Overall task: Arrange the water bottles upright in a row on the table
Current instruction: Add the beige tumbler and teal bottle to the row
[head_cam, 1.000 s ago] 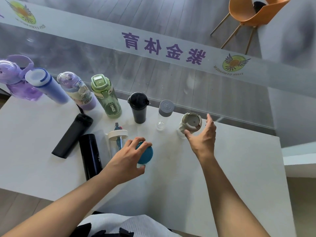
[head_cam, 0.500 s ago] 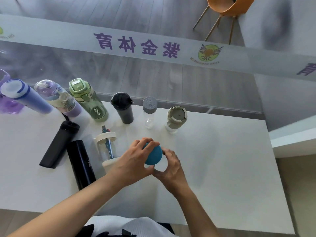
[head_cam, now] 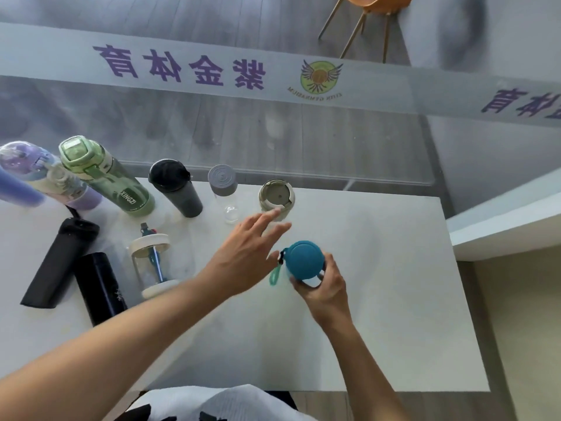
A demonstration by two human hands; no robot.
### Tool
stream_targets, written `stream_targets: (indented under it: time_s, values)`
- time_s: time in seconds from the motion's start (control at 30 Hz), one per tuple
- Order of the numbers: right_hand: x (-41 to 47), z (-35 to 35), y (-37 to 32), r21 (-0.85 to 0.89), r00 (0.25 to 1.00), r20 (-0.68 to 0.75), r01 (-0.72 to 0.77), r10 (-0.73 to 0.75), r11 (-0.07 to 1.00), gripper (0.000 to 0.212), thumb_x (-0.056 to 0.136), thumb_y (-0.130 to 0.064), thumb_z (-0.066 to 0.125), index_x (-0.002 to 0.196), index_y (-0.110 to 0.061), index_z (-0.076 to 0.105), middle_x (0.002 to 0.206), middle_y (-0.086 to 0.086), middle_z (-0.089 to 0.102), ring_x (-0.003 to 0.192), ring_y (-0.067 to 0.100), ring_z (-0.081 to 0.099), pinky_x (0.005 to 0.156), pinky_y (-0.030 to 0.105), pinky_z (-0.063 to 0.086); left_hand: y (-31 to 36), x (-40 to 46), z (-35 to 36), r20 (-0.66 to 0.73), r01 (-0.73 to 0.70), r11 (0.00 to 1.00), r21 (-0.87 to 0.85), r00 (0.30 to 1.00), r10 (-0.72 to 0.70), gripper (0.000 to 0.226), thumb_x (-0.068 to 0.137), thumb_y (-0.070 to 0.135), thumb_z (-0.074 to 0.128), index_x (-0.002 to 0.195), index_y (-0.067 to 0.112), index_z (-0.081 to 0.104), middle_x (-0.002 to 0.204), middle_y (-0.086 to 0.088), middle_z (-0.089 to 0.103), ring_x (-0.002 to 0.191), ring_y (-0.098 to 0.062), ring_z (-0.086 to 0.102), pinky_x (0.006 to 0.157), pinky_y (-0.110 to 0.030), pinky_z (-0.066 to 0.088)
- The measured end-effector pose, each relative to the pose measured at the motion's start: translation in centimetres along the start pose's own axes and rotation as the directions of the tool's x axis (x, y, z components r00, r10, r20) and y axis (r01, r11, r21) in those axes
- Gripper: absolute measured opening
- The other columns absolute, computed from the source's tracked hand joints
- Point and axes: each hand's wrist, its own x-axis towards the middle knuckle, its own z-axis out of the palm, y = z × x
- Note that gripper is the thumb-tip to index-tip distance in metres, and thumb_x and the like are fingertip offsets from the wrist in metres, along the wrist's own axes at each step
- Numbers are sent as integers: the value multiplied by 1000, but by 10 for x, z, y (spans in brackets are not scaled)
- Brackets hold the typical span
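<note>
A head-worn view looks down on a white surface (head_cam: 379, 314) with two bare forearms reaching over it. The right hand (head_cam: 326, 288) is wrapped around a bottle with a round teal lid (head_cam: 303, 259), fingers curled on its body just under the lid; a teal strap hangs from the lid's left side. The left hand (head_cam: 247, 256) hovers just left of that lid, fingers spread and pointing away from the person, holding nothing.

Beyond both hands a row of bottles stands along the far edge: nearest the left fingertips a beige-lidded bottle (head_cam: 276, 197), then leftward a clear bottle with a grey cap (head_cam: 223, 185), a dark grey tumbler (head_cam: 176, 188), a green bottle (head_cam: 104, 174) and a lilac bottle (head_cam: 45, 174).

Left of the left forearm, a clear bottle with a cream lid (head_cam: 150, 259) stands alone, and two black flasks (head_cam: 80, 275) lie on their sides.
</note>
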Motion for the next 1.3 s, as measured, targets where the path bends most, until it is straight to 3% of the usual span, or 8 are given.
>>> stream_targets:
  time_s: [0.13, 0.27, 0.4, 0.53, 0.83, 1.0, 1.17, 1.3]
  values:
    - [30, -15, 6, -4, 999, -42, -14, 13, 1000, 69, 70, -37, 89, 125, -28, 49, 116, -7, 64, 104, 14, 62, 90, 29, 55, -3, 48, -5, -29, -15, 988, 156, 999, 20, 69, 81, 25, 72, 143, 17, 42, 152, -17, 33, 135, -42, 32, 100, -57, 44]
    - [60, -25, 6, 62, 998, -19, -60, 62, 996, 64, 73, -32, 88, 122, -31, 46, 113, -8, 61, 105, 14, 60, 94, 33, 54, -8, 85, -7, 77, 53, 972, 230, 994, -72, 82, 80, 28, 76, 149, 23, 32, 157, -17, 24, 140, -43, 24, 98, -53, 43]
    - [95, -33, 2, 77, 996, 7, -87, 86, 993, 67, 74, -27, 87, 128, -26, 47, 116, -7, 58, 113, 18, 59, 93, 31, 50, -16, 99, -1, 183, 96, 966, 241, 973, -143, 71, 78, 20, 77, 139, 21, 41, 148, -12, 31, 134, -39, 27, 88, -52, 48]
    - [124, -34, -4, 78, 998, 8, -63, 63, 995, 68, 74, -25, 87, 129, -23, 47, 115, -7, 59, 115, 21, 60, 92, 27, 46, -24, 101, 2, 172, 77, 967, 242, 978, -120, 72, 72, 4, 73, 133, 27, 43, 139, -9, 37, 123, -36, 35, 78, -49, 50]
    - [147, -36, -8, 73, 999, 2, -38, 38, 997, 69, 74, -24, 87, 131, -20, 48, 114, -7, 58, 109, 15, 57, 94, 28, 45, -28, 105, 3, 121, 71, 966, 248, 987, -104, 72, 69, 5, 75, 131, 30, 45, 137, -8, 41, 120, -35, 38, 74, -46, 49]
    - [147, -36, -11, 76, 999, 7, -40, 40, 996, 68, 75, -25, 87, 130, -20, 47, 115, -7, 56, 109, 13, 54, 93, 25, 42, -29, 102, 4, 113, 65, 968, 244, 989, -95, 72, 72, 8, 74, 135, 29, 46, 144, -10, 39, 126, -37, 36, 78, -48, 49]
    - [143, -35, -8, 114, 997, 32, -72, 69, 991, 72, 75, -26, 87, 132, -26, 43, 123, -10, 53, 115, 12, 52, 100, 30, 44, -27, 95, 4, 129, 91, 968, 235, 984, -124, 75, 86, 15, 65, 151, 29, 30, 160, -10, 22, 142, -38, 22, 103, -52, 36]
    - [131, -30, -1, 99, 993, -3, -121, 122, 988, 81, 77, -26, 86, 141, -28, 37, 133, -8, 51, 119, 14, 53, 100, 28, 42, -23, 78, 4, -1, 126, 976, 176, 992, -127, 66, 80, 11, 68, 141, 20, 47, 148, -16, 42, 130, -42, 40, 105, -54, 37]
